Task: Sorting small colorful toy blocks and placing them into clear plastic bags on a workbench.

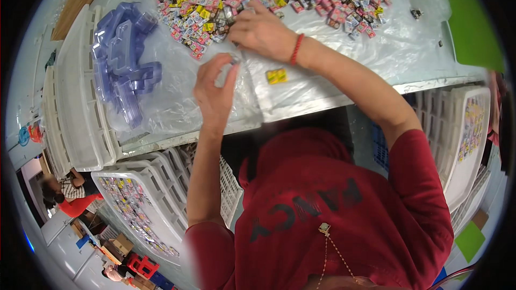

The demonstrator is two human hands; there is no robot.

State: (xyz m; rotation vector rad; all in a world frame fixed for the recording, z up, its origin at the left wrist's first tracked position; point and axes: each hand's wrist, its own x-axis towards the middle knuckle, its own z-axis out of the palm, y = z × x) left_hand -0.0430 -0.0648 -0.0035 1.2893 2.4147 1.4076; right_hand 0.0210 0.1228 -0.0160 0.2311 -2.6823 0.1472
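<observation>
A heap of small printed blocks (pixel 215 0) in pink, yellow, black and white covers the far part of the plastic-covered table. My right hand (pixel 263 32), with a red cord at the wrist, reaches to the heap's near edge; its fingers curl down, and what they hold, if anything, is hidden. Nearer and to the left, my left hand (pixel 212 88) pinches a small greyish piece (pixel 234 61) between thumb and forefinger; its kind is too small to make out. A few yellow blocks (pixel 277 76) lie together on the plastic sheet, nearer me than my right hand.
Clear bluish plastic trays (pixel 123 48) are piled on the table's left. White crates (pixel 80 91) stand beyond them. Below the table edge, stacked white crates on the left (pixel 129 198) and right (pixel 467 134) hold small blocks. A person (pixel 72 188) sits at far left.
</observation>
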